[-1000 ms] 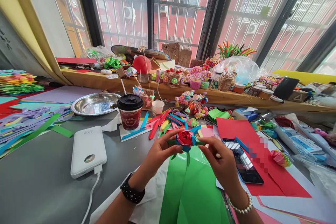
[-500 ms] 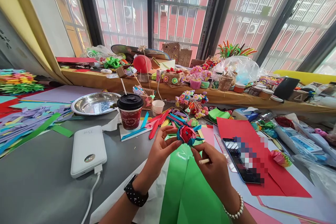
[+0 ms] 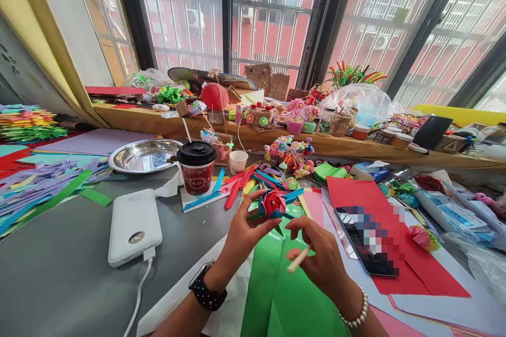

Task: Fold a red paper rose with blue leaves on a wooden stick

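Note:
Between the thumb and fingers of my left hand (image 3: 247, 226) is a folded paper flower (image 3: 273, 204), red in the middle with blue outer petals. It is held up over green paper sheets (image 3: 300, 295). My right hand (image 3: 318, 250) is just right of the flower and apart from it. A thin pale wooden stick (image 3: 299, 259) is gripped in its curled fingers, its blunt end pointing down and left. Blue paper strips (image 3: 294, 195) lie behind the flower, and it is hard to tell where its petals end and they begin.
A lidded drink cup (image 3: 196, 171) and a small paper cup (image 3: 238, 161) stand behind my left hand. At left are a white power bank (image 3: 135, 226) and a metal plate (image 3: 144, 155). A phone (image 3: 366, 242) lies on red paper (image 3: 430, 268) at right.
My right hand has come away from the flower, and the stick in it has swung to point down-left. The flower has turned and shifted slightly left in my left hand.

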### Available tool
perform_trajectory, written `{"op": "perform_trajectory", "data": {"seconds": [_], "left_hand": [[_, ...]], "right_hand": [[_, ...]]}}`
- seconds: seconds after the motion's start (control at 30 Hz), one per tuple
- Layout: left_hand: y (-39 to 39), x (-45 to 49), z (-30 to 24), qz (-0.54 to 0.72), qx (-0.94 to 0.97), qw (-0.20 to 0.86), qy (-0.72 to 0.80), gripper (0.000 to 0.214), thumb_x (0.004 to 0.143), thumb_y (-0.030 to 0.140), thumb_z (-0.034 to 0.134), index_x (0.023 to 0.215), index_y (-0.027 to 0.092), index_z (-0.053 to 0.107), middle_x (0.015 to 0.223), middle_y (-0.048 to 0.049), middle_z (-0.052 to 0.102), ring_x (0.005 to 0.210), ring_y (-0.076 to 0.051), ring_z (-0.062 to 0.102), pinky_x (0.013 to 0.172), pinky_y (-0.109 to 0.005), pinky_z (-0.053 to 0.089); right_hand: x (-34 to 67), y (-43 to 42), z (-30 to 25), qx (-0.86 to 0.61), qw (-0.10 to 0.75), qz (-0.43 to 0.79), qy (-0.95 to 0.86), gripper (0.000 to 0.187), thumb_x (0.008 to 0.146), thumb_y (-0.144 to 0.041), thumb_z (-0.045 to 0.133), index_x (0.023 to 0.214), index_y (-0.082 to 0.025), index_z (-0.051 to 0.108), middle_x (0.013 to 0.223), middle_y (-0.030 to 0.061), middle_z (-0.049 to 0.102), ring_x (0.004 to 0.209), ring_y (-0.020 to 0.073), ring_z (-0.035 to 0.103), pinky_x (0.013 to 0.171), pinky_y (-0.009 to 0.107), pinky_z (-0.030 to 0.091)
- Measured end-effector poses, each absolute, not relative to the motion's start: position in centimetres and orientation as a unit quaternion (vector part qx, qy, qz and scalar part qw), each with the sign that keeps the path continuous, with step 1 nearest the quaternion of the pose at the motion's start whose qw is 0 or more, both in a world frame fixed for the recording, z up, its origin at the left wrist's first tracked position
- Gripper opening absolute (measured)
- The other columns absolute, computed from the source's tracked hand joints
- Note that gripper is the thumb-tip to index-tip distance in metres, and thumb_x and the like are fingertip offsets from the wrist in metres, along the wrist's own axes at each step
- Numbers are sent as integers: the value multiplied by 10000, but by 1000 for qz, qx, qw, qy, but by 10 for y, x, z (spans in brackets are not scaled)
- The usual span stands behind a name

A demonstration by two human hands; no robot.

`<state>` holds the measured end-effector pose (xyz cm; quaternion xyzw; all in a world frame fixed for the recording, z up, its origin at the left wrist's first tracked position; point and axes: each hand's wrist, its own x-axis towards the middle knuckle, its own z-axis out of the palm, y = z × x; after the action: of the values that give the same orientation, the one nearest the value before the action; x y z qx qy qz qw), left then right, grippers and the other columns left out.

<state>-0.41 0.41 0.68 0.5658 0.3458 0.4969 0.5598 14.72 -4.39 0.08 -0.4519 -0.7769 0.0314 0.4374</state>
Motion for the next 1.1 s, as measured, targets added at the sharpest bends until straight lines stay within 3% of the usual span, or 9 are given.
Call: {"op": "perform_trajectory", "data": {"seconds": [0.1,0.2,0.33,0.43,0.6,0.83,1.1], "left_hand": [[6,-6,6,493,575,558,340,536,626,247,675,1103,219,430,1024,-40,565,865,-171,586,715,-239,502],[7,-7,6,486,586,556,334,544,627,248,675,1114,220,433,1096,-56,532,883,-177,584,745,-257,498],[8,-8,6,466,606,549,338,541,627,275,672,1117,212,451,1111,-69,517,870,-190,588,732,-271,507],[9,-8,6,453,623,542,336,519,634,273,664,1113,217,472,1098,-65,520,879,-197,583,738,-280,507],[10,-8,5,456,629,530,340,502,636,250,662,1104,223,484,1102,-57,507,902,-203,571,742,-284,506],[8,-8,5,432,637,536,347,503,639,280,657,1106,227,477,1128,-66,482,862,-198,584,701,-281,510],[6,-7,5,413,652,539,337,504,636,293,657,1098,214,470,1132,-75,469,810,-173,582,702,-303,506]], "right_hand": [[152,-47,3,-441,488,62,-751,404,835,-545,210,831,-196,413,708,16,476,526,120,424,463,245,350],[153,-48,5,-447,502,68,-737,420,847,-533,147,844,-194,396,767,37,458,639,149,455,527,265,373],[152,-46,9,-469,449,38,-760,310,889,-350,250,700,-193,438,655,2,424,585,129,432,520,244,343],[154,-44,10,-477,408,27,-778,330,875,-358,320,634,-188,468,599,-7,432,553,121,432,493,228,321],[158,-43,10,-492,403,48,-770,396,896,-388,214,724,-190,511,625,4,518,566,125,477,508,232,339],[157,-41,11,-480,421,17,-770,137,829,-258,460,750,-190,550,682,18,548,634,131,509,561,235,399],[158,-39,9,-489,428,35,-759,86,805,-238,502,815,-195,576,692,19,538,634,130,525,539,224,433]]}}
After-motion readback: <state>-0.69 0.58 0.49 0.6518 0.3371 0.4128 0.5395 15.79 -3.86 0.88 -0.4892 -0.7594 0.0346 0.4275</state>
